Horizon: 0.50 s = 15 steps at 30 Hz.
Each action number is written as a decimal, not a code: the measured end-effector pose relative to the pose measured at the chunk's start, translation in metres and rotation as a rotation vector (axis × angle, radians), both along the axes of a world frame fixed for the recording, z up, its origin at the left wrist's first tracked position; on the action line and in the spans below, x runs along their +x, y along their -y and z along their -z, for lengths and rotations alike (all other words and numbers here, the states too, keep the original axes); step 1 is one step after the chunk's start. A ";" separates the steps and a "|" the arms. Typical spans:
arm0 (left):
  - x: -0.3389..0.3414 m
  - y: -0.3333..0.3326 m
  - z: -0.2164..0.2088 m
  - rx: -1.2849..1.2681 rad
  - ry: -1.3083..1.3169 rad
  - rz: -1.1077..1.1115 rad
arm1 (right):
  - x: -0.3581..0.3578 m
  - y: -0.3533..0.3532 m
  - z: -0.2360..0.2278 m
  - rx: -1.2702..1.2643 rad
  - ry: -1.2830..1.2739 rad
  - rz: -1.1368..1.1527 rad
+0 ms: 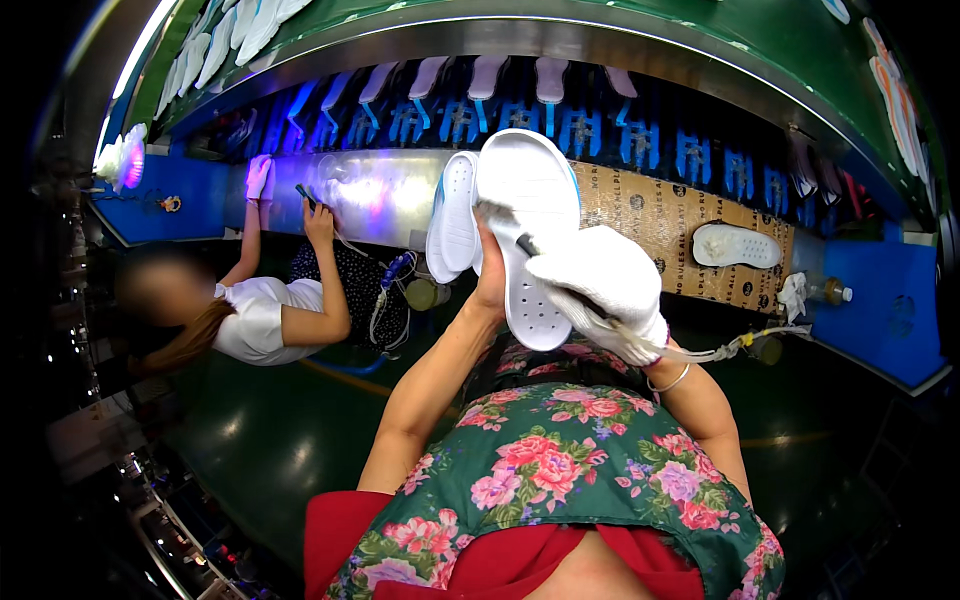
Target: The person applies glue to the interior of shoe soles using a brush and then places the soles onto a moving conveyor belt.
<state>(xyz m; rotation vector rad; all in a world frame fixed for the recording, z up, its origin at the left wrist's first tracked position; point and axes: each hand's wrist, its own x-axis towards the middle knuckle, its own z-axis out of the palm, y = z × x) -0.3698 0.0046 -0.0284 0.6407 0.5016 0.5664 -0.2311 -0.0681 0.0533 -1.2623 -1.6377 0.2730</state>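
Observation:
My left hand grips a white shoe sole by its edge, tilted up in front of me, with a row of small holes near its lower end. My right hand, in a white knitted glove, is closed around a brush with a dark neck. Its bristles are blurred and lie over the middle of the sole. A pale hose trails from this hand to the right. Just left of the held sole is another pair of white soles, one partly behind the other.
Cardboard covers the bench's right part, bearing a white sole; a bottle stands farther right. A co-worker works at the metal bench top. Blue holders with insole-shaped pieces line the back, below a green shelf.

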 end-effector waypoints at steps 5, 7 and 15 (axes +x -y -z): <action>0.006 -0.008 -0.007 -0.168 0.090 -0.110 | 0.009 0.002 0.008 -0.112 -0.254 0.118; 0.008 -0.014 -0.001 -0.206 0.198 -0.089 | 0.006 0.001 0.007 -0.044 -0.060 0.056; 0.007 -0.033 0.002 -0.239 0.326 -0.079 | 0.006 0.001 0.012 -0.065 -0.181 0.037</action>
